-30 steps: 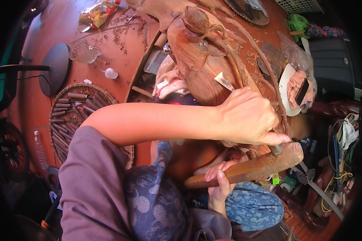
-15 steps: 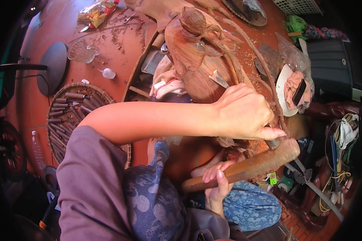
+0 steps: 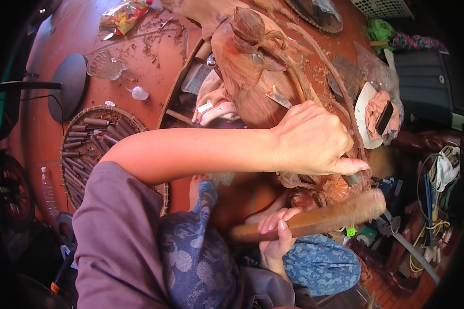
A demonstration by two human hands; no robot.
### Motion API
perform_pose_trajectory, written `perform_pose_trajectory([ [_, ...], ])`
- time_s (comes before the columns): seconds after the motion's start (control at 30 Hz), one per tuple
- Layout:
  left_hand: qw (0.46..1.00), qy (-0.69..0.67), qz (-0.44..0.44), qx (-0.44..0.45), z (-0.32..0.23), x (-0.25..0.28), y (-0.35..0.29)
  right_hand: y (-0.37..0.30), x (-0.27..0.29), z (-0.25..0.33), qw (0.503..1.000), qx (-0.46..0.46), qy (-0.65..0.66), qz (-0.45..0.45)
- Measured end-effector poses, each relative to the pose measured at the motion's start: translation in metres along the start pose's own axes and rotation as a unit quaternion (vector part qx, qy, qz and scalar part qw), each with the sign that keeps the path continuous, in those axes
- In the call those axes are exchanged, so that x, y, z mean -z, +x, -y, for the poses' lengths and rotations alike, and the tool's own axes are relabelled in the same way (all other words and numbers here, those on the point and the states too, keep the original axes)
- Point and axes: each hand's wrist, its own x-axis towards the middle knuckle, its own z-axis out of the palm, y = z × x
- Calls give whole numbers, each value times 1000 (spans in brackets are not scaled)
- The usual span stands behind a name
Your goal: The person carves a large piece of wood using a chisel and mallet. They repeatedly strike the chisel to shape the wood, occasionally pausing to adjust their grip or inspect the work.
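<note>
A large reddish-brown wood carving (image 3: 250, 67) with curved, branch-like strands lies in front of me. My left hand (image 3: 314, 138) reaches across from the left, its fist closed round a chisel (image 3: 352, 179). The flat metal blade sticks out toward the carving, and the handle's butt shows below my thumb; the grip between is hidden by my fingers. Lower down, my right hand (image 3: 278, 234) is wrapped round a thick wooden mallet (image 3: 319, 216). The mallet's far end is blurred and stands a little below the chisel's butt, apart from it.
A round woven tray (image 3: 63, 154) holding several wood-handled tools stands at the left. Beyond it are a clear glass mug (image 3: 105, 67) and a small white bottle (image 3: 138, 93). A white hat (image 3: 365, 116) with cloth and a phone lies at the right. Wood chips litter the tiled floor.
The mallet's far end has dropped away from the chisel's butt, opening a gap. My left hand and the chisel have shifted only slightly, and the carving has stayed put.
</note>
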Motion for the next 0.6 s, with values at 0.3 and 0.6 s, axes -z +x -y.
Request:
perform_pose_trajectory([
  [0.3, 1000, 30, 2, 0, -2, 6, 1, 0, -4, 2, 1000, -25, 6, 0],
  [0.6, 1000, 14, -11, -2, 2, 7, 2, 0, -2, 13, 995, -85, -62, 1],
])
